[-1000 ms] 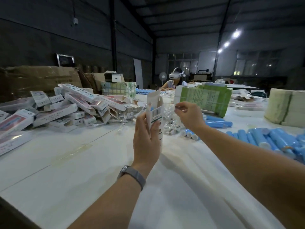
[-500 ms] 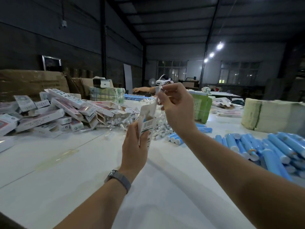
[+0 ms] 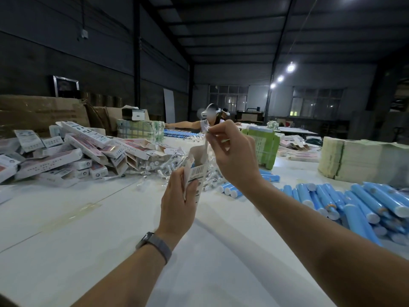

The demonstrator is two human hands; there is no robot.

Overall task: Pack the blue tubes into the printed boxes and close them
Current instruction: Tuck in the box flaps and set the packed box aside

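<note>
Above the white table, left hand gripped the printed box upright, top flap open. Right hand, up from the clear packets a second ago, pinched a small clear item over the mouth. Likely an insert going in; blue tubes untouched at right, none boxed yet.

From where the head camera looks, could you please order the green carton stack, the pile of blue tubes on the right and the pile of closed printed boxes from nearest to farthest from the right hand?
1. Green carton stack, just right of the right hand.
2. Pile of blue tubes, lower right on the table.
3. Pile of closed printed boxes, far left, beyond the left hand.
</note>
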